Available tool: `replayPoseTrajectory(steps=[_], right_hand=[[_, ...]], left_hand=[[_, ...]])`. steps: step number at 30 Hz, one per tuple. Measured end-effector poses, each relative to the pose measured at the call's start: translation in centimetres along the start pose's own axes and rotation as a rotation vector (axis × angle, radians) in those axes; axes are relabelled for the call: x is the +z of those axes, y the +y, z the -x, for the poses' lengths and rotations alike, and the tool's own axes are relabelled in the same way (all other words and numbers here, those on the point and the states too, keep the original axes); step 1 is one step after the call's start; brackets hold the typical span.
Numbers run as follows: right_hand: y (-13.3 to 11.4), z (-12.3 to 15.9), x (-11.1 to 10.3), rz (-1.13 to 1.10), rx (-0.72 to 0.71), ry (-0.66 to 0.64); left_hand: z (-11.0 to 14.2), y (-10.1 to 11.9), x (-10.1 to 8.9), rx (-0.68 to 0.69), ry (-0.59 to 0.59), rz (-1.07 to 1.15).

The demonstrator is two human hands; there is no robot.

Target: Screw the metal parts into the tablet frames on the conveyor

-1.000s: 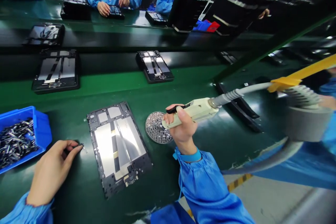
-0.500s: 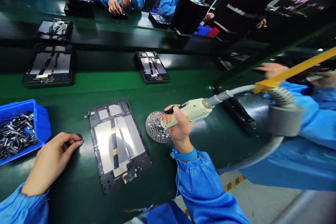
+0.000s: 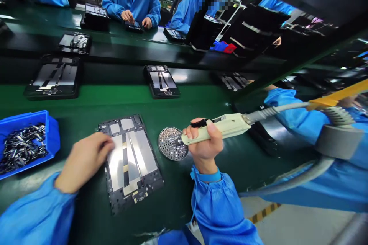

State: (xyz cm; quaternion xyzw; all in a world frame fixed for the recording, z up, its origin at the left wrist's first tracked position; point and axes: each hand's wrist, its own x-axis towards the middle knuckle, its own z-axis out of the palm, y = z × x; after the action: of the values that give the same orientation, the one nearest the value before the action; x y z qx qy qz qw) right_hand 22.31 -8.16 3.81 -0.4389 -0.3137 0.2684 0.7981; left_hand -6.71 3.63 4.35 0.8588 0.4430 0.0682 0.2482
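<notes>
The tablet (image 3: 140,149) lies partly beneath my left hand (image 3: 86,157), long axis running away, far end leaning left; I can't tell whether those curled fingers pinch anything. My right hand (image 3: 205,141) wraps the screwdriver (image 3: 232,125), tip leftward at the screw plate (image 3: 169,145).

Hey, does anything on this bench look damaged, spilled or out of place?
One thing: the near edge of the green bench top looks frayed, with pale, ragged strands showing below the open tablet. Otherwise nothing stands out; the small parts lie jumbled but inside the blue bin.
</notes>
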Motion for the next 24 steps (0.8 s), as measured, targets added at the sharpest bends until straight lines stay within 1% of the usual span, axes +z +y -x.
replayPoseTrajectory(steps=[1,3,5,6,8,10,12,15,18,21,24], right_hand=[[-0.1,0.0,0.0,-0.005,0.005,0.0],[-0.1,-0.1,0.1,-0.026,0.017,0.028],[0.0,-0.1,0.4,-0.055,0.021,0.073],[0.0,-0.1,0.5,-0.065,0.017,0.092],[0.2,-0.1,0.8,-0.068,-0.002,0.114],[0.4,-0.3,0.9,-0.061,-0.026,0.132],[0.4,-0.4,1.0,-0.065,-0.037,0.157],[-0.1,-0.4,0.9,-0.091,-0.029,0.194],[-0.7,-0.1,0.7,-0.089,-0.037,0.213],[-0.9,0.1,0.6,-0.053,-0.045,0.176],[-0.8,0.3,0.8,-0.025,-0.053,0.124]], left_hand=[[-1.0,2.3,0.7,0.076,-0.071,0.004],[-3.2,6.8,2.7,0.219,-0.198,0.002],[-5.0,10.5,5.0,0.309,-0.269,0.008],[-5.6,11.8,6.2,0.334,-0.282,0.016],[-6.5,13.4,8.1,0.357,-0.284,0.026],[-7.0,13.7,9.5,0.366,-0.277,0.022],[-7.3,13.3,10.1,0.363,-0.282,0.005],[-7.5,12.5,10.2,0.369,-0.291,-0.022],[-7.4,12.1,10.0,0.411,-0.276,-0.022],[-7.5,12.1,10.2,0.428,-0.28,0.012],[-8.0,12.2,10.4,0.408,-0.286,0.076]])
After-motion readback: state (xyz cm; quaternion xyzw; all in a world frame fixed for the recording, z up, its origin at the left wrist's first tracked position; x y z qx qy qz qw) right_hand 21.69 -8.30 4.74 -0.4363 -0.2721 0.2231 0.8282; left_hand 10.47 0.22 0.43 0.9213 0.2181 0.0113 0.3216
